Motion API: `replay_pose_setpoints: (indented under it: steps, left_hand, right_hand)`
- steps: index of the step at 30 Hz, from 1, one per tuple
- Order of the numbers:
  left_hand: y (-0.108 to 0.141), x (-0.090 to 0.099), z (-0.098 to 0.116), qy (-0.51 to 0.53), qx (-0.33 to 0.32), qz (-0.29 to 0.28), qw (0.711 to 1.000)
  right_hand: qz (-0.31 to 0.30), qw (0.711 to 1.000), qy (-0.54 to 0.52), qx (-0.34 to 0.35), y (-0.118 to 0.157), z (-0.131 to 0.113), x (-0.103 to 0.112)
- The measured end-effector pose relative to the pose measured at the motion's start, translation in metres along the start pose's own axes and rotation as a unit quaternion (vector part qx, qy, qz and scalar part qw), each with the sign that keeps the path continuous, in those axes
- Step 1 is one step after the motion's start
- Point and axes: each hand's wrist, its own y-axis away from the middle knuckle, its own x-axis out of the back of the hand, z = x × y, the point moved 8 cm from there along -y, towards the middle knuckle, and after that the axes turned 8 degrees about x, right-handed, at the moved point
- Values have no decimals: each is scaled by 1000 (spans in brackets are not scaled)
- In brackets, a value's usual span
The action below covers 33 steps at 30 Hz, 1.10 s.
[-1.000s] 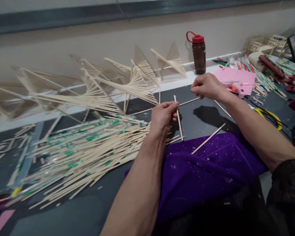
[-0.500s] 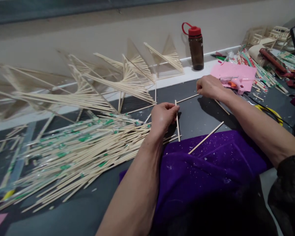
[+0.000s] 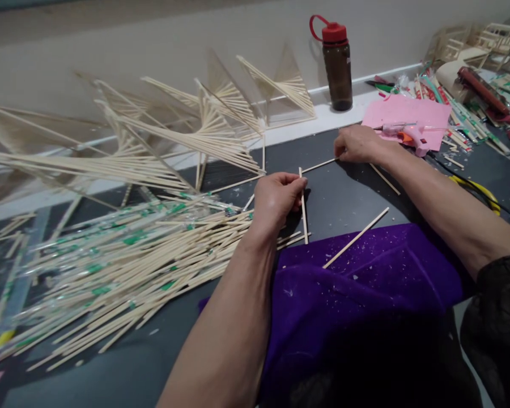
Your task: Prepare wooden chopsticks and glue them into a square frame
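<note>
My left hand [image 3: 276, 198] pinches a thin wooden stick [image 3: 305, 224] between thumb and fingers near its upper part. The stick points down toward the purple cloth [image 3: 365, 289]. A second wooden stick [image 3: 319, 165] runs from the top of the first one to my right hand [image 3: 357, 144], whose closed fingers are on its far end. Whether the two sticks are joined where they meet, I cannot tell. Beneath my right wrist lies another stick [image 3: 386, 179] on the grey table. One more stick [image 3: 356, 238] rests on the cloth, among pale specks.
Many loose sticks [image 3: 153, 272], some in plastic wrappers, cover the left. Twisted stick models [image 3: 187, 139] stand along the wall, with a brown bottle [image 3: 339, 73]. At right are a glue gun [image 3: 408, 135] on pink paper [image 3: 429, 116], a cable and wrapped sticks.
The view has shifted slightly, so the scene sits a little further left. Both hands keep their holds on the sticks, with little visible movement.
</note>
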Motion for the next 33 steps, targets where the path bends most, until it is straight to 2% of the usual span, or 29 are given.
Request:
replay_pose_setpoints:
  steps: [10,20,33]
  left_hand:
    - [-7,0,-4,-54,-2,10,998]
    - [-17,-6,1,-130,-14,21,991]
    - [-24,-8,7,-182,-6,46,982]
  right_hand:
    - [29,999,22,27,-9,4,-11]
    - [27,1000,2,1,-7,6,-11]
    - [54,998,8,-20,-8,12,-13]
